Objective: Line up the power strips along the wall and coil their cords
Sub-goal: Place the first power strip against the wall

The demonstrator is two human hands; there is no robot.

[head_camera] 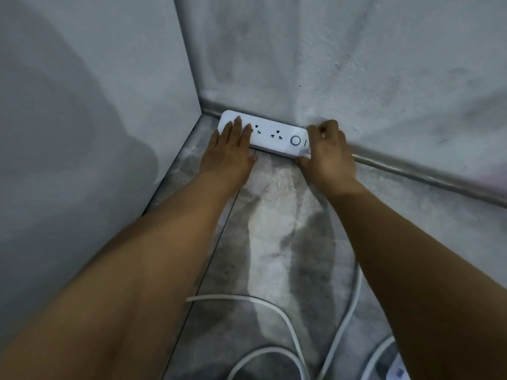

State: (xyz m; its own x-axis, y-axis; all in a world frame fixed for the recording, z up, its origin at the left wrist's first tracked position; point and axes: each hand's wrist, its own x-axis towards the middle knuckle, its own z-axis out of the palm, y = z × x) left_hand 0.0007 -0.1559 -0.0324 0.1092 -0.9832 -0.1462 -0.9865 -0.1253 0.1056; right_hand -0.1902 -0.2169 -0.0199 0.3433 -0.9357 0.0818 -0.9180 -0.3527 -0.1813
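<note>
A white power strip (270,135) lies flat on the floor against the base of the far wall, close to the corner. It shows several sockets and a round button near its right end. My left hand (229,152) rests flat on the strip's left part, fingers spread. My right hand (327,152) grips the strip's right end, thumb at the front edge and fingers curled over the back. White cords (285,322) loop loosely over the floor near me. The corner of a second white strip (395,373) shows at the bottom right.
A grey side wall (82,119) stands on the left and meets the far wall (343,58) at the corner. A metal skirting strip (428,176) runs along the far wall's base to the right. The floor (274,215) is mottled grey stone tile.
</note>
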